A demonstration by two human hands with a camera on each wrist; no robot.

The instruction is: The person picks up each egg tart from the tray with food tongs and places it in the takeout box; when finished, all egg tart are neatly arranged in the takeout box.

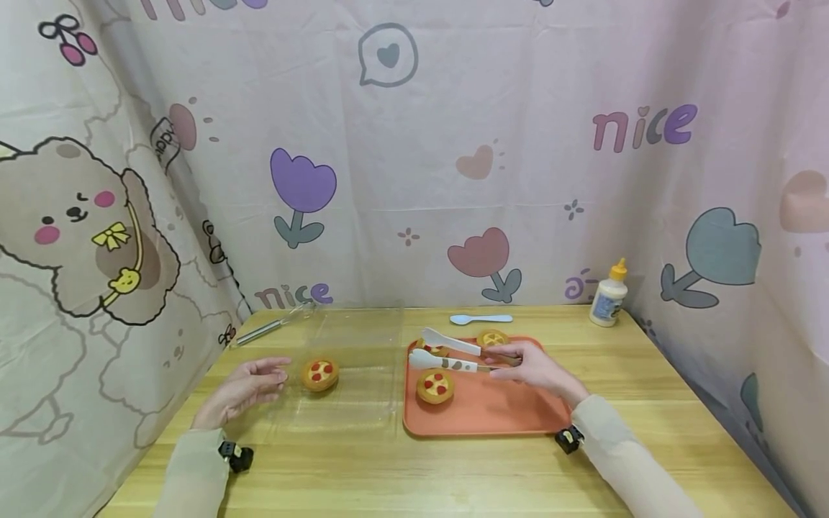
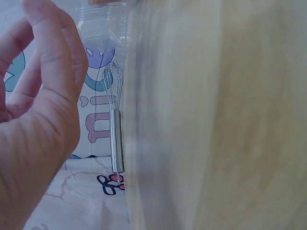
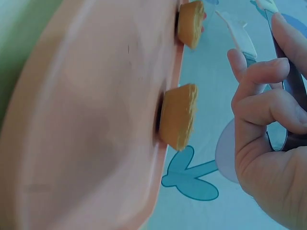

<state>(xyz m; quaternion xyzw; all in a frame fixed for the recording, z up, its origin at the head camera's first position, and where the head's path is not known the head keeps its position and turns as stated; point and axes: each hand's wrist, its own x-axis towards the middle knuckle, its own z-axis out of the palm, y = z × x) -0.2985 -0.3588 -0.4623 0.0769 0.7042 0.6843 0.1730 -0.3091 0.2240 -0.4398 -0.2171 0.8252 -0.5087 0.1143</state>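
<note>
White tongs [image 1: 461,365] in right fingers [image 3: 263,75], glue bottle [image 1: 607,300] in head view only

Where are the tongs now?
In the head view, the tongs are in the right hand, tips over the left of the orange tray, near a mini pizza.

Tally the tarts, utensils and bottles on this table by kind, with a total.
Tarts: 4 (3 on the orange tray, 1 to its left)
Tongs: 1
Whisk: 1
Spoon: 1
Squeeze bottle: 1
Total: 8
</note>
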